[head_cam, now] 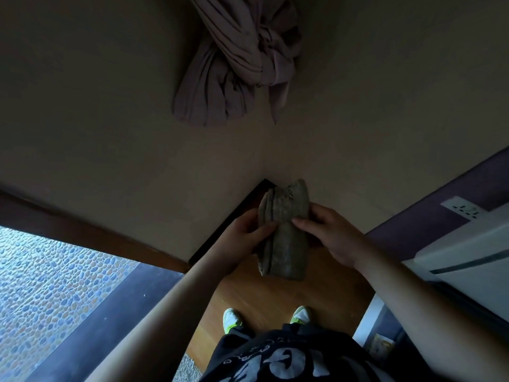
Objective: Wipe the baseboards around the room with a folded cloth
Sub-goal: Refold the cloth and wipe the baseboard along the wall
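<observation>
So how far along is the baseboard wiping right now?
Done: the cloth looks folded. In hand: the left hand and right hand hold it above the wood floor, person standing. Left: the dark baseboard at the corner is not yet touched; other walls can't be judged.

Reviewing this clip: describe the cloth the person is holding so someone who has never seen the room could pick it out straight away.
Find the wall corner straight ahead, where the dark baseboard meets above the wooden floor. In front of it, the left hand and right hand grip a folded cloth. It is drab grey-green and layered, unlike the knotted pinkish curtain hanging higher up.
</observation>
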`<state>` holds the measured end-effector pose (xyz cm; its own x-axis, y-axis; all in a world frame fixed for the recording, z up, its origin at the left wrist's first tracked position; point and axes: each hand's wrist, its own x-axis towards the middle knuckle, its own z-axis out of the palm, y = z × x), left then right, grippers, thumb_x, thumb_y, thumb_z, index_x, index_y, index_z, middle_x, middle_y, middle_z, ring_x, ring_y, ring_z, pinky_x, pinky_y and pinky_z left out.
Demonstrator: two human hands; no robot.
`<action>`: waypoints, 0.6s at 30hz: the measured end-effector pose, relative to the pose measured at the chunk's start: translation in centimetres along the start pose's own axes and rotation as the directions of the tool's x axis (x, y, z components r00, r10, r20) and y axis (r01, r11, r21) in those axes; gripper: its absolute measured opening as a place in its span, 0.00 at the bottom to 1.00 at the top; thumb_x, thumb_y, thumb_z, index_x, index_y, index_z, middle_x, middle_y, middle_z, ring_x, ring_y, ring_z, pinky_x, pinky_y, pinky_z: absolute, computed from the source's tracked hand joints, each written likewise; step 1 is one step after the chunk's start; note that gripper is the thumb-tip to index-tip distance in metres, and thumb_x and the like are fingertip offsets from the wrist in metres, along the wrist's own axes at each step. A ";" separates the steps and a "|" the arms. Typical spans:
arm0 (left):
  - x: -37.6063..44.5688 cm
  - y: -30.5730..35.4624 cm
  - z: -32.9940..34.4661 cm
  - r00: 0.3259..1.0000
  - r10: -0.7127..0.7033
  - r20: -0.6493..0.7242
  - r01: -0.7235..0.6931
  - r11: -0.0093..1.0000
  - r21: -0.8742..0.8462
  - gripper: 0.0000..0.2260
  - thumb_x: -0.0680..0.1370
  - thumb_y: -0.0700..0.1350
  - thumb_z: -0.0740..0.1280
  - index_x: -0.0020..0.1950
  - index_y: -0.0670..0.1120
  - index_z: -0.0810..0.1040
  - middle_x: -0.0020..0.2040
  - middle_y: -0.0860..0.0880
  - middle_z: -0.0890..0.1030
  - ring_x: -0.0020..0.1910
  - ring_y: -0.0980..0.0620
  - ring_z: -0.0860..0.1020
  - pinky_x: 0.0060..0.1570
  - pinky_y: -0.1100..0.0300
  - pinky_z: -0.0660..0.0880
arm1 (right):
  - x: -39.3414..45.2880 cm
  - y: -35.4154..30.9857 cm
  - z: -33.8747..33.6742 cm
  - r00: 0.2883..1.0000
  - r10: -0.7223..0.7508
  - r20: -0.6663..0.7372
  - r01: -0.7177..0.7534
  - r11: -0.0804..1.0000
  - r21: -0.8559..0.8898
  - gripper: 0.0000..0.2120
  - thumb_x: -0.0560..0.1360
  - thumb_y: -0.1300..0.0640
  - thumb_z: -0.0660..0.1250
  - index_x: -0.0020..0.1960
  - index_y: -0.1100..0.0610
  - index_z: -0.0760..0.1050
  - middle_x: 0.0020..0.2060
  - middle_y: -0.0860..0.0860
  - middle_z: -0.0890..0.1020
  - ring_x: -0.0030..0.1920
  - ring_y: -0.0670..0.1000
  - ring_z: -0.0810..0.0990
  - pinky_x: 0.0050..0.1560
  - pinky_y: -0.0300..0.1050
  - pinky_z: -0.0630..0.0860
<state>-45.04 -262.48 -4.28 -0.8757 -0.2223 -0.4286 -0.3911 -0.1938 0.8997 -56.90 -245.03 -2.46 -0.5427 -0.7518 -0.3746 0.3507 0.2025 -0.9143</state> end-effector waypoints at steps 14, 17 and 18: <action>0.0 0.8 -0.6 0.988 0.151 0.030 -0.138 0.955 -0.264 0.14 0.75 0.38 0.68 0.58 0.51 0.81 0.55 0.41 0.83 0.52 0.43 0.82 0.49 0.51 0.80 | 0.0 0.3 -0.4 0.990 -0.123 0.064 0.127 0.990 -0.060 0.22 0.81 0.67 0.57 0.51 0.46 0.84 0.52 0.46 0.85 0.51 0.46 0.84 0.44 0.36 0.78; 0.0 1.1 -0.8 0.991 0.132 0.027 -0.126 0.980 -0.155 0.14 0.76 0.36 0.64 0.47 0.54 0.83 0.46 0.47 0.85 0.42 0.48 0.83 0.35 0.56 0.79 | 0.4 0.1 -0.4 0.988 -0.131 0.079 0.132 0.991 -0.003 0.28 0.78 0.75 0.54 0.36 0.51 0.84 0.45 0.44 0.85 0.41 0.41 0.82 0.37 0.31 0.75; 0.0 1.1 -0.8 0.989 0.149 0.020 -0.145 0.981 -0.131 0.15 0.76 0.34 0.63 0.43 0.53 0.83 0.44 0.48 0.85 0.41 0.48 0.83 0.34 0.57 0.79 | 0.5 0.1 -0.4 0.989 -0.133 0.069 0.134 0.991 -0.004 0.28 0.78 0.75 0.54 0.34 0.52 0.83 0.44 0.43 0.85 0.42 0.41 0.82 0.38 0.32 0.75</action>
<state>-45.27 -263.44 -3.38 -0.9296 -0.2297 -0.2884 -0.2197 -0.2831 0.9336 -57.41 -245.12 -2.78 -0.5303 -0.8137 -0.2381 0.2724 0.1025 -0.9567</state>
